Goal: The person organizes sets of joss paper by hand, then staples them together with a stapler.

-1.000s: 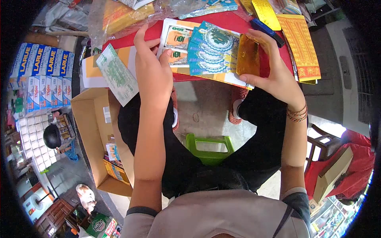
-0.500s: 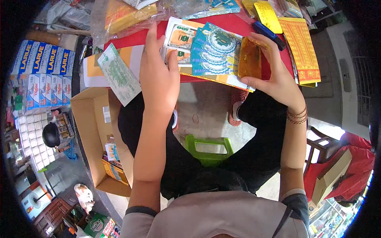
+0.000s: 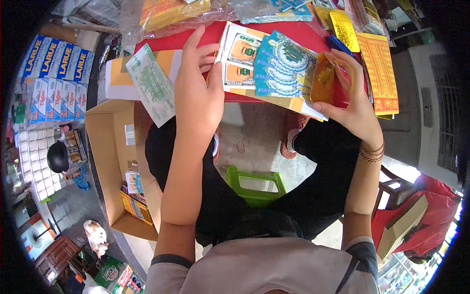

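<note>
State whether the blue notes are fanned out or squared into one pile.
Fanned out: the blue notes overlap, with several printed edges showing, stepped one past another.

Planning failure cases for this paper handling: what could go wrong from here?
Green note: its lower end overhangs the near edge of the red table, close to the left forearm; a brush could knock it off.

Blue notes: fanned over the paper stack; they may slide if it tilts. How they are fixed, if at all, isn't visible.

Right hand: pinches the stack's right end, by the gold sheet; squeezing could crease it.
</note>
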The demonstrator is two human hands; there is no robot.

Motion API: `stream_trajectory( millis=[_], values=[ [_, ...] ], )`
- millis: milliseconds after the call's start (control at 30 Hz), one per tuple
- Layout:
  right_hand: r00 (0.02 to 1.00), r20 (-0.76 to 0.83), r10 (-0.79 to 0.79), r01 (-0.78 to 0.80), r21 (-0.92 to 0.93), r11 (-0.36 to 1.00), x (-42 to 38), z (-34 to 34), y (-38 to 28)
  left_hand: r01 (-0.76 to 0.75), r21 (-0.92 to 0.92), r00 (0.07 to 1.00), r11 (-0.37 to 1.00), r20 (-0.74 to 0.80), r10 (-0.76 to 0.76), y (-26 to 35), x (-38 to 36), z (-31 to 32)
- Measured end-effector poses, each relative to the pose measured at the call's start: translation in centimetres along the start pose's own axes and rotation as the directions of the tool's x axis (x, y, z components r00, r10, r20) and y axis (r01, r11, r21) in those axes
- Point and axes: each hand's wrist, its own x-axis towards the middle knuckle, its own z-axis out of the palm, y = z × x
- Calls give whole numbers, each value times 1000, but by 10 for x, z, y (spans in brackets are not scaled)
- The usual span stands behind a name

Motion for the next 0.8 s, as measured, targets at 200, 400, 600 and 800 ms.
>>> stream_trajectory(
  millis=[200, 400, 600, 800],
  values=[
    [1000, 7, 23, -23, 33, 999, -1, 0, 0, 5, 184, 1000, 983, -13, -2, 0, -1, 3],
    [999, 25, 43, -44, 30, 999, 0, 0, 1, -25, 196, 1000, 980, -8, 27, -2, 0, 1],
    [999, 23, 38, -38, 22, 999, -1, 0, 2, -73, 227, 997, 971, -20, 80, -6, 1, 3],
    [999, 29, 45, -46, 30, 998, -1, 0, 1, -129, 252, 988, 959, -55, 147, -12, 2, 6]
  ],
)
